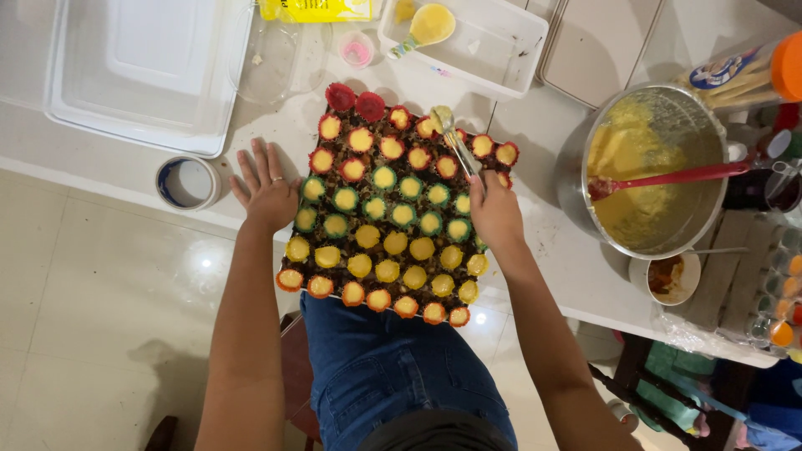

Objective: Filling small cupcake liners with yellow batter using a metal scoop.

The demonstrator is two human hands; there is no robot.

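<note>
Over the baking tray [313, 271] of small cupcake liners: right hand [494, 213] at tray's right edge, closed around a spoon [455, 138] whose batter-coated tip sits over the top row. Left hand [266, 190] flat, fingers spread, touching tray's left edge. Metal batter bowl [656, 171] with red spatula [668, 177] right of tray.

Shiny metal bowl [660, 117] and metal spoon [455, 138]; glossy white surface [543, 134]; clear plastic tubs [142, 67]; pleated paper cupcake liners [384, 177]; polished floor tiles [109, 317].
</note>
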